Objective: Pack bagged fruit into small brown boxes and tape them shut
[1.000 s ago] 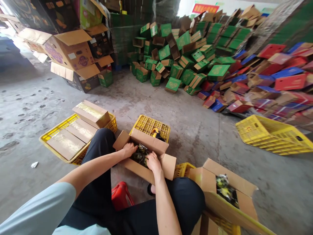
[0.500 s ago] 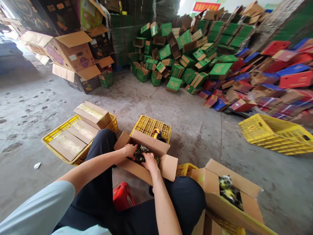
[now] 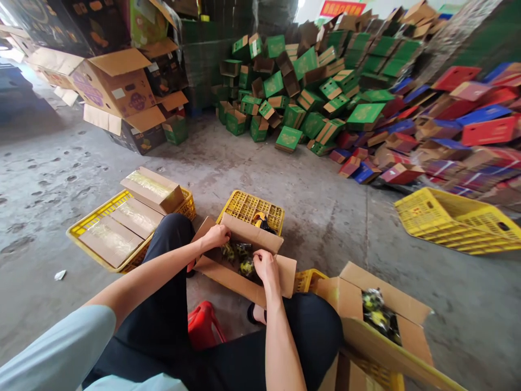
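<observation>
An open cardboard box (image 3: 232, 279) sits between my knees with its flaps spread. Inside lie clear plastic packs (image 3: 246, 266) of yellow-green and dark contents, too small to name. My left hand (image 3: 216, 237) is at the box's far left, fingers curled inward beside the back flap. Over the right part of the box, my right hand (image 3: 266, 266) has its fingers bent together next to the packs. Whatever either hand pinches, if anything, is hidden. A yellow tape dispenser (image 3: 260, 220) with dark parts rests on an upturned yellow crate (image 3: 232, 203) behind the box.
Taped cartons (image 3: 136, 217) lie on a yellow crate (image 3: 75, 233) at left. Another open carton (image 3: 354, 304) with similar packs stands at right. A red stool (image 3: 201, 326) is below me. Stacked yellow crates (image 3: 423, 217) and a heap of green boxes (image 3: 288, 138) lie beyond.
Both hands have drawn up and apart from the packs they were pressing, left toward the back flap, right toward the right side. More of the packs shows now.
</observation>
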Demonstrator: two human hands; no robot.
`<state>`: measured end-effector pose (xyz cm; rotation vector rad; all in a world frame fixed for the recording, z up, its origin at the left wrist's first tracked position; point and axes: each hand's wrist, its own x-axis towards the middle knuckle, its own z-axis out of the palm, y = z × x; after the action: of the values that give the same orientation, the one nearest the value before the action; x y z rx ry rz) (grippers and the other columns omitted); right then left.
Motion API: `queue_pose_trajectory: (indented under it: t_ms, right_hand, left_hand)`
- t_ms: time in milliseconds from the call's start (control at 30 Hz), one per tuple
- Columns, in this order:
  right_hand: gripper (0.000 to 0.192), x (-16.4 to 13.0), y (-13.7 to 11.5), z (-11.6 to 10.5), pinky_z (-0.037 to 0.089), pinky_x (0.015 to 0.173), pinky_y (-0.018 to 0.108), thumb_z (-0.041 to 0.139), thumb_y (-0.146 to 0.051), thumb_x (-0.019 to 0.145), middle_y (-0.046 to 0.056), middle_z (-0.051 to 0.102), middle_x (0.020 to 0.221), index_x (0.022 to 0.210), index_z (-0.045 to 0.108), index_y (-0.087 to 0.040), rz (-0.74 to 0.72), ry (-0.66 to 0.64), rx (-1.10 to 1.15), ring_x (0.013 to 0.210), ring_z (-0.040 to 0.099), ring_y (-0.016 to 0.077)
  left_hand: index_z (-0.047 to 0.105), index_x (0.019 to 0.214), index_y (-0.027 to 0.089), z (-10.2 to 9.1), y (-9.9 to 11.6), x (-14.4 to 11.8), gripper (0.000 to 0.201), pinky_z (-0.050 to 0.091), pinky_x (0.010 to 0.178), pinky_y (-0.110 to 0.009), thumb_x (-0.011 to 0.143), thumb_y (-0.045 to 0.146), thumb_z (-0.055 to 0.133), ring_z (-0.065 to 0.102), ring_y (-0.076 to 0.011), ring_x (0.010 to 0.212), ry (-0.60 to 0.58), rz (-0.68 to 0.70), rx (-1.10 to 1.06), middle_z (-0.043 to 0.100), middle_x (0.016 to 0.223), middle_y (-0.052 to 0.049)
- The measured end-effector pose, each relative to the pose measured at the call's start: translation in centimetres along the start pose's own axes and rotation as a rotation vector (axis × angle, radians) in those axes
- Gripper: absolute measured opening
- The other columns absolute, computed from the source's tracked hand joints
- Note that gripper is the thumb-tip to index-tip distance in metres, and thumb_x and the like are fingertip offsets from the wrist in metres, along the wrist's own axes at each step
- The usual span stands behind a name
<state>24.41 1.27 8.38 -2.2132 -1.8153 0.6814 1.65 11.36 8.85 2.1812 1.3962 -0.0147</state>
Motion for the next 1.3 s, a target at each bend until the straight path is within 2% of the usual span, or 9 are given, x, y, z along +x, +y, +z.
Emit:
queue_pose_trajectory:
  t_ms: [167, 300, 400, 500, 633, 800, 900, 1133, 1300]
  right_hand:
    - [0.043, 0.2, -0.8, 1.5, 0.044, 0.113, 0.033, 0.055, -0.023, 0.098, 0.014, 0.069, 0.138, 0.138, 0.068, -0.018, -0.044, 0.023, 0.034, 0.129, 0.064, 0.0254]
    - [0.071, 0.2, -1.4, 3.3, 0.032, 0.124, 0.050, 0.069, -0.023, 0.088, 0.016, 0.059, 0.153, 0.157, 0.050, -0.021, -0.106, -0.180, 0.069, 0.146, 0.051, 0.0325]
    - [0.063, 0.2, -1.9, 3.7, 0.034, 0.124, 0.042, 0.064, -0.020, 0.091, 0.008, 0.061, 0.153, 0.153, 0.055, -0.027, -0.245, -0.296, 0.148, 0.145, 0.053, 0.0252]
    - [0.052, 0.2, -1.7, 3.0, 0.040, 0.120, 0.031, 0.054, -0.023, 0.098, 0.002, 0.063, 0.151, 0.149, 0.059, -0.030, -0.253, -0.239, 0.170, 0.141, 0.057, 0.0183]
    - [0.050, -0.8, -0.1, 2.0, 0.039, 0.122, 0.037, 0.048, -0.016, 0.099, 0.013, 0.063, 0.150, 0.146, 0.063, -0.018, -0.078, -0.130, 0.093, 0.142, 0.057, 0.0242]
    - [0.047, -2.7, 0.4, 2.5, 0.046, 0.115, 0.038, 0.064, -0.004, 0.082, 0.018, 0.063, 0.149, 0.125, 0.077, -0.018, 0.062, -0.107, 0.024, 0.136, 0.062, 0.0311]
    - [0.042, -3.4, -0.5, 2.7, 0.045, 0.115, 0.036, 0.062, -0.002, 0.080, 0.018, 0.071, 0.136, 0.114, 0.081, -0.017, 0.087, -0.050, 0.060, 0.133, 0.064, 0.0298]
    - [0.023, -4.3, -1.9, -0.1, 0.048, 0.113, 0.042, 0.063, -0.026, 0.087, 0.016, 0.079, 0.120, 0.097, 0.082, -0.019, 0.164, 0.189, 0.391, 0.129, 0.066, 0.0310]
    - [0.059, -4.3, -0.8, -3.7, 0.064, 0.086, 0.042, 0.066, -0.069, 0.078, 0.014, 0.081, 0.105, 0.100, 0.076, -0.015, 0.119, 0.264, 0.755, 0.104, 0.077, 0.0297]
  left_hand:
    - [0.068, 0.136, 0.016, 1.7, -0.2, -0.7, 0.049, 0.052, 0.105, -0.031, 0.088, 0.018, 0.066, 0.068, -0.0261, 0.121, -0.044, 0.104, -0.038, 0.071, 0.133, -0.013]
    - [0.059, 0.147, 0.015, 3.5, -0.5, -1.9, 0.066, 0.051, 0.107, -0.034, 0.085, 0.029, 0.075, 0.065, -0.0309, 0.127, -0.152, 0.166, -0.036, 0.064, 0.143, -0.017]
    - [0.050, 0.154, 0.014, 4.7, -0.6, -2.8, 0.076, 0.049, 0.110, -0.039, 0.088, 0.042, 0.074, 0.060, -0.0346, 0.135, -0.190, 0.164, -0.030, 0.058, 0.150, -0.020]
    - [0.038, 0.162, 0.014, 5.6, -0.6, -3.6, 0.083, 0.039, 0.120, -0.043, 0.094, 0.050, 0.068, 0.042, -0.0373, 0.151, -0.188, 0.114, -0.053, 0.042, 0.163, -0.023]
    - [0.033, 0.165, 0.017, 6.5, -0.2, -5.2, 0.099, 0.031, 0.123, -0.054, 0.088, 0.067, 0.070, 0.023, -0.0450, 0.158, -0.148, 0.118, -0.072, 0.025, 0.171, -0.025]
    - [0.061, 0.145, 0.023, 7.5, 1.0, -7.8, 0.078, 0.040, 0.114, -0.044, 0.082, 0.068, 0.077, 0.054, -0.0390, 0.137, -0.140, 0.423, -0.074, 0.059, 0.148, -0.016]
    - [0.071, 0.124, 0.022, 7.5, 2.0, -8.9, 0.055, 0.042, 0.106, -0.042, 0.086, 0.062, 0.076, 0.063, -0.0365, 0.121, -0.114, 0.368, 0.009, 0.071, 0.124, -0.014]
    - [0.072, 0.112, 0.020, 5.4, 2.3, -8.8, 0.028, 0.035, 0.108, -0.047, 0.092, 0.038, 0.074, 0.056, -0.0362, 0.126, -0.040, 0.204, 0.033, 0.070, 0.125, -0.016]
    - [0.075, 0.113, 0.021, 3.1, 1.6, -7.1, 0.039, 0.043, 0.105, -0.043, 0.080, 0.040, 0.083, 0.062, -0.0362, 0.123, -0.075, 0.181, -0.121, 0.074, 0.120, -0.012]
